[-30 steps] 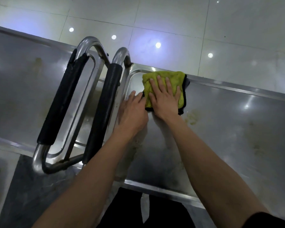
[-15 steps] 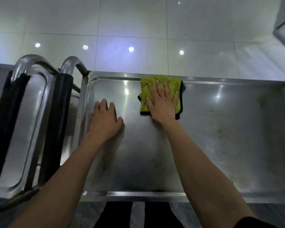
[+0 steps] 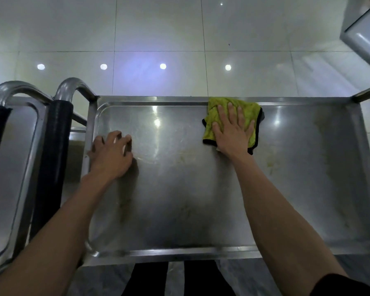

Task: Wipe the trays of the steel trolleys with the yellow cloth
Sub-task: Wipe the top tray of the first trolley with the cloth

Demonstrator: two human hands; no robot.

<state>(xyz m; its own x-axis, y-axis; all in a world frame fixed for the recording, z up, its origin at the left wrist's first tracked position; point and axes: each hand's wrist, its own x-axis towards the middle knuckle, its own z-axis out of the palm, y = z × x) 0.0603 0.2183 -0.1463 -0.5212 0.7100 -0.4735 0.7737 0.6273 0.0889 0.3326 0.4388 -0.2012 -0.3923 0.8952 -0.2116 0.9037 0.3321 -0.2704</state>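
A steel trolley tray (image 3: 201, 210) fills the middle of the view, with faint yellowish stains right of centre. The folded yellow cloth (image 3: 214, 116), edged in black, lies against the tray's far rim. My right hand (image 3: 233, 131) presses flat on the cloth with straight, spread fingers. My left hand (image 3: 110, 154) rests on the tray near its left rim, fingers bent and fingertips on the steel, holding nothing.
A second steel trolley (image 3: 13, 167) stands close on the left; two curved handles with black grips (image 3: 56, 163) sit between the trays. Glossy white floor tiles (image 3: 158, 39) lie beyond. A grey edge (image 3: 365, 39) juts in at top right.
My right hand has slid the cloth to the right along the far rim. My left hand's fingers have bent from flat. The view has shifted right over the tray.
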